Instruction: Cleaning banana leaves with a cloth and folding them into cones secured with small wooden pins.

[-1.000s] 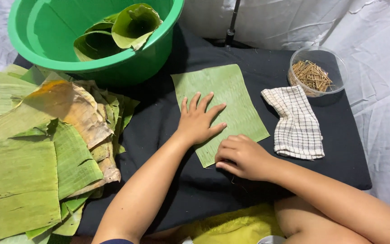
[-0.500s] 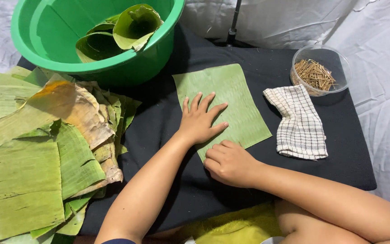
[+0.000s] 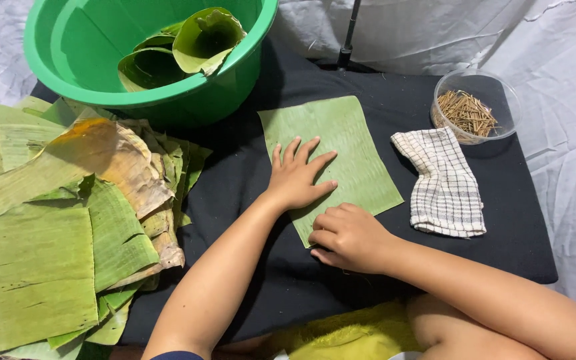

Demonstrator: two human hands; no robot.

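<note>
- A cut piece of banana leaf, roughly rectangular, flat and pale green with fine ribs running across it, lies on a black cloth that covers the work surface.
- The left hand lies palm down on the leaf's lower left part, fingers straight and spread, pressing the leaf flat and gripping nothing.
- The left forearm runs from the bottom of the view up to the leaf, bare, with a dark sleeve edge at the very bottom.
- The right hand sits at the leaf's near edge, just beside the left hand, fingers curled into a loose fist with the knuckles up; the fingertips are tucked under, so whether they pinch the leaf's edge cannot be told.
- The right forearm comes in from the lower right, bare.
- Right of the leaf lies a folded white towel with a thin dark check, soft and slightly rumpled.
- Beyond the towel, further from the person than the leaf, stands a round clear plastic bowl holding short thin brown sticks.
- Up and left of the leaf stands a round, glossy green plastic basin with curled leaf pieces inside.
- Left of the leaf, a loose pile of leaves overlaps, green to yellow-brown, some torn and dry at the edges.
</note>
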